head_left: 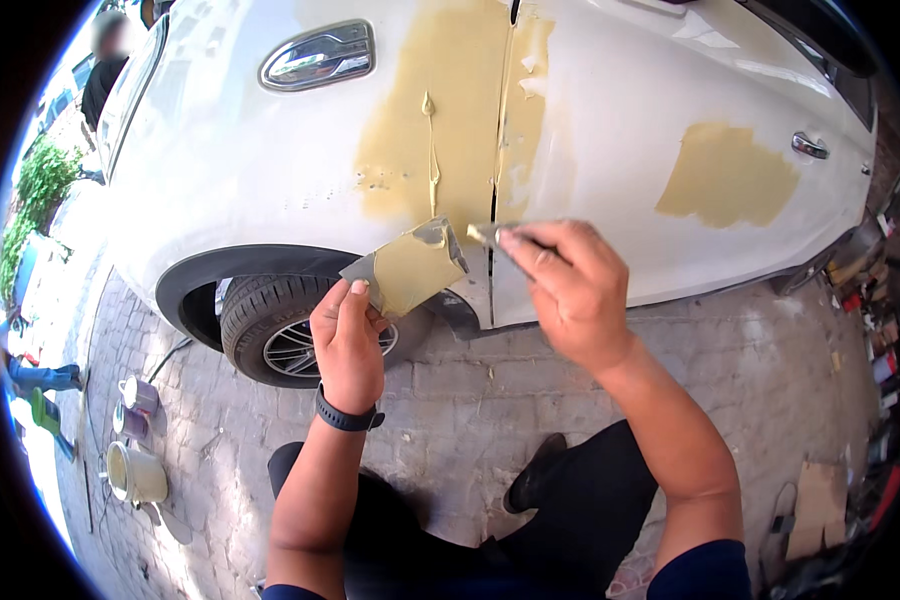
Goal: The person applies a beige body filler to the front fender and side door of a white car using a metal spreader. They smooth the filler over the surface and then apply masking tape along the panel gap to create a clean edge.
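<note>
My left hand [348, 350] pinches the edge of a flat grey mixing plate [410, 268] coated with a smear of yellowish body filler. To its right, my right hand [578, 290] is closed on a small putty knife [484, 236], with a bit of filler at its tip. The blade stands close to the plate's right end, and the two look slightly apart. Behind both hands is a white car [600, 170]. A broad tan filler patch [445, 70] covers its side along the door gap, with a thick raised dribble down the middle. Another tan patch [728, 178] marks the front door.
Under the wheel arch is the car's wheel [300, 325], left of my hands. Several buckets [142, 472] stand on the brick paving at left. Flattened cardboard [818, 510] lies at lower right, near clutter along the edge. A person [102, 80] is at the far upper left.
</note>
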`<state>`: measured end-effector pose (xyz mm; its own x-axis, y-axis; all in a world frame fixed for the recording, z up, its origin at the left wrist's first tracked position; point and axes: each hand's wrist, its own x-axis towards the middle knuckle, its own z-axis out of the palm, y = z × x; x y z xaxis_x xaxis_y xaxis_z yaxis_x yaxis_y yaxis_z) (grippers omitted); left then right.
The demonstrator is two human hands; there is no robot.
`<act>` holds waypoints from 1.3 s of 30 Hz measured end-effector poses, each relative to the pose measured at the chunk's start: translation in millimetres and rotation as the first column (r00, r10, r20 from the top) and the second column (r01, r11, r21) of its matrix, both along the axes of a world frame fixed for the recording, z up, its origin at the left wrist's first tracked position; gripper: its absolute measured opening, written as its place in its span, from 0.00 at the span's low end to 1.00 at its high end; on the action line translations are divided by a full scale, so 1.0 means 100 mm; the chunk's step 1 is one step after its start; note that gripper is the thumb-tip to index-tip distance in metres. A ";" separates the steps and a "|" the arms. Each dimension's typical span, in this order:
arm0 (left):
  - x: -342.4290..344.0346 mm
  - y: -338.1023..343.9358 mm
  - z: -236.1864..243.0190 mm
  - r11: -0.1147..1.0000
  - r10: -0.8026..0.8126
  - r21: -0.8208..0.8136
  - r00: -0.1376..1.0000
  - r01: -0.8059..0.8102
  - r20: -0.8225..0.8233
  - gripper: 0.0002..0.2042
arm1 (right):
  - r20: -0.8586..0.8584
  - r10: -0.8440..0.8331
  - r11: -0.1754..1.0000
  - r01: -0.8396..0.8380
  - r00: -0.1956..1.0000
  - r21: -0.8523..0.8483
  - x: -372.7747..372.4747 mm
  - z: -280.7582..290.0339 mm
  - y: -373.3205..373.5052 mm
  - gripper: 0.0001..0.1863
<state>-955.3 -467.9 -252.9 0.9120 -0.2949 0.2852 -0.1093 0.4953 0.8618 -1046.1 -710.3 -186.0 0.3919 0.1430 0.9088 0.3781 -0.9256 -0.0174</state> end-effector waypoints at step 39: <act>-0.18 -0.16 -0.52 0.988 -0.039 0.144 0.988 0.061 -0.148 0.14 | -0.128 0.071 0.932 -0.020 0.989 0.362 -0.14 -1.10 0.21 0.23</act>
